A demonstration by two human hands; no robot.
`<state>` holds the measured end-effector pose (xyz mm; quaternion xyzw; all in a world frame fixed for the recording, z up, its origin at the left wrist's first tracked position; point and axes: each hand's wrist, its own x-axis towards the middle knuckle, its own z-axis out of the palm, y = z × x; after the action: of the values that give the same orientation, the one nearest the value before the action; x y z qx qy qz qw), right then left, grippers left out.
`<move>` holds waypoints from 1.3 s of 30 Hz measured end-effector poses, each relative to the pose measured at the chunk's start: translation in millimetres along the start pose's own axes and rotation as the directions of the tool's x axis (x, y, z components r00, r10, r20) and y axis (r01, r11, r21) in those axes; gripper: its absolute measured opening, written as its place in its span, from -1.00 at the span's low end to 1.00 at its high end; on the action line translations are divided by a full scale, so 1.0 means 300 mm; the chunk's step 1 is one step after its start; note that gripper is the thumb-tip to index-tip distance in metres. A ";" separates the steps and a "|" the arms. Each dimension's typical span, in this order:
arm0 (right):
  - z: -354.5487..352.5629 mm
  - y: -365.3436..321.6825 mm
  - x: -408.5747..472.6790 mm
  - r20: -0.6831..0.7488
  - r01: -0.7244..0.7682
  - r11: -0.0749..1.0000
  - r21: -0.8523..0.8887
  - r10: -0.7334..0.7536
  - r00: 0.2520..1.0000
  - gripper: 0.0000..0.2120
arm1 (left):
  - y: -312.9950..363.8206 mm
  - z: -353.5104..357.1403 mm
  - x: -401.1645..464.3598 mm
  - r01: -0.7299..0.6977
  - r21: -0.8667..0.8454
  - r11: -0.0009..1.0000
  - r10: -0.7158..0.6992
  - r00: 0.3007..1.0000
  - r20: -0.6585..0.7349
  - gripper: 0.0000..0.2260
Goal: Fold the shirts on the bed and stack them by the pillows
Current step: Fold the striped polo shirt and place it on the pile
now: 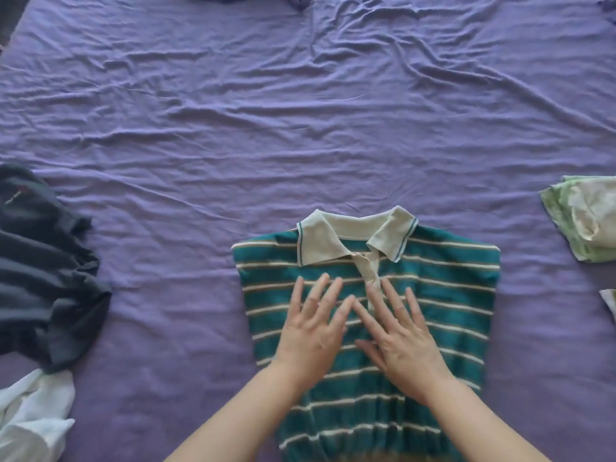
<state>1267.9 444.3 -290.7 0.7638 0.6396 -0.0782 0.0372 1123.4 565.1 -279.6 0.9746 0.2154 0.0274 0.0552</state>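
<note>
Smoothing step: left hand and right hand lay flat, fingers straight, gripping nothing, on the striped polo below its collar. Judged next: folding the hem toward that collar.

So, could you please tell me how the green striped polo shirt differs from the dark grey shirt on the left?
The green striped polo shirt lies flat with its sides folded in; the dark grey shirt lies crumpled in a heap. The polo is teal with cream stripes and a cream collar; the grey shirt is plain dark. Both hands, left hand and right hand, press flat on the polo; nothing touches the grey shirt. Both rest on the purple sheet.
</note>
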 end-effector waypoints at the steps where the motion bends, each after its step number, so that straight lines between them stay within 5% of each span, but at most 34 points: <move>1: 0.011 -0.004 -0.066 0.007 0.014 1.000 0.008 -0.014 1.000 -0.44 | 0.066 0.018 -0.056 -0.070 -0.006 0.998 0.070 0.996 0.053 -0.55; 8: 0.092 0.005 -0.471 0.102 0.027 0.999 0.047 -0.032 0.994 -0.47 | 0.246 0.089 -0.343 -0.077 -0.069 0.995 0.093 0.955 0.282 -0.43; 14: 0.103 -0.008 -0.504 0.136 -0.036 0.998 0.052 0.028 0.990 -0.44 | 0.267 0.097 -0.379 -0.058 -0.023 0.998 0.063 0.926 0.372 -0.44; 21: 0.029 0.017 -0.652 0.111 0.179 0.980 0.088 -0.188 0.976 -0.41 | 0.386 -0.028 -0.432 0.012 0.010 1.000 -0.016 0.890 0.455 -0.41; 27: 0.061 -0.032 -0.767 0.169 0.146 0.977 0.156 -0.172 0.970 -0.54 | 0.452 0.017 -0.576 -0.013 -0.003 1.000 0.012 0.824 0.567 -0.50; 31: 0.062 -0.036 -0.745 0.073 0.119 0.968 0.220 -0.138 0.988 -0.65 | 0.450 -0.013 -0.574 -0.019 -0.046 0.999 0.041 0.848 0.528 -0.73; 35: 0.048 0.008 -0.763 -0.030 0.200 0.922 0.331 -0.202 0.979 -0.73 | 0.422 -0.069 -0.593 -0.085 -0.189 0.978 0.145 0.932 0.333 -0.85; 39: 0.035 0.012 -0.791 0.077 0.208 0.947 0.245 -0.233 0.969 -0.68 | 0.388 -0.084 -0.624 -0.174 -0.166 0.971 0.220 0.920 0.323 -0.79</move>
<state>1230.5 211.7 -261.5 0.6813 0.7044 -0.1971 -0.0288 1000.6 383.4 -246.2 0.9755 0.1009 -0.1211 0.1537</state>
